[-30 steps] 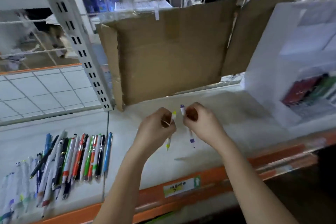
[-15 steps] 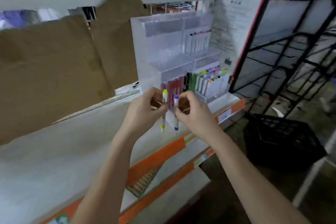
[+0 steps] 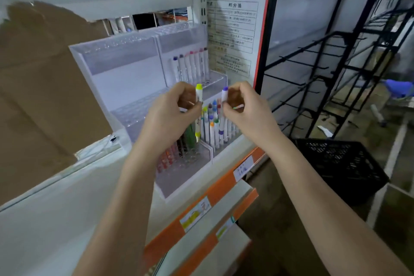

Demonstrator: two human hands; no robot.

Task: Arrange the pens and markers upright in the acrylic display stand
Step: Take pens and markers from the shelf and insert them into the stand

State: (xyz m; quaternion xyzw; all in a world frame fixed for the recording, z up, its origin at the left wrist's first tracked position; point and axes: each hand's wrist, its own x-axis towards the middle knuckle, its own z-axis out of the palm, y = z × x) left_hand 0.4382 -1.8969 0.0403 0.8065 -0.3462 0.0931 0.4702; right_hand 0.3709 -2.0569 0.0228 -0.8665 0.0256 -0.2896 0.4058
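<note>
Before acrylic stand (image 3: 125, 67) — L hand (image 3: 170, 116) yellow marker (image 3: 198, 96), R hand (image 3: 244, 114) purple marker (image 3: 224, 96)

Both markers, once over bare shelf, now front the acrylic stand (image 3: 125, 69).

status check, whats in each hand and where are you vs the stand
Left hand holds yellow-capped marker upright. Right hand holds purple-capped marker upright. Both in front of acrylic stand, not yet slotted. Nothing blocking.

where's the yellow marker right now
Head view, centre: the yellow marker is upright in the left hand, in front of the display stand, left of the purple marker.
</note>
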